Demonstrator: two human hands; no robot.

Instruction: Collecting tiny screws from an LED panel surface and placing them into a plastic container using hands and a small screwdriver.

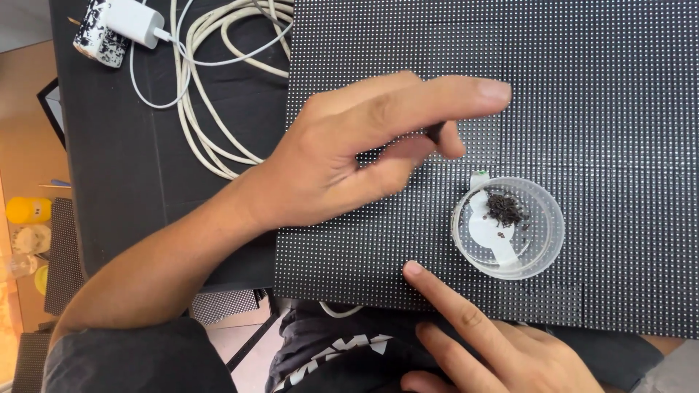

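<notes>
A large black LED panel (597,87) with a grid of fine dots lies on a black table (116,182). My left hand (364,149) reaches over the panel from the lower left and pinches a small dark tool (435,132) between thumb and fingers, with the index finger stretched out above it. Only the tool's tip shows. Just right of that hand, a round clear plastic dish (542,251) sits on the panel, holding a pile of tiny dark bits (504,208) and a white strip. My right hand (495,349) is at the panel's near edge, index fingertip resting on it, holding nothing.
A coil of white cable (211,80) lies on the table left of the panel, beside a white charger plug (135,20) and a black-and-white speckled block (98,40). A yellow object (28,209) and smaller dotted panels (64,247) sit at the far left, below table level.
</notes>
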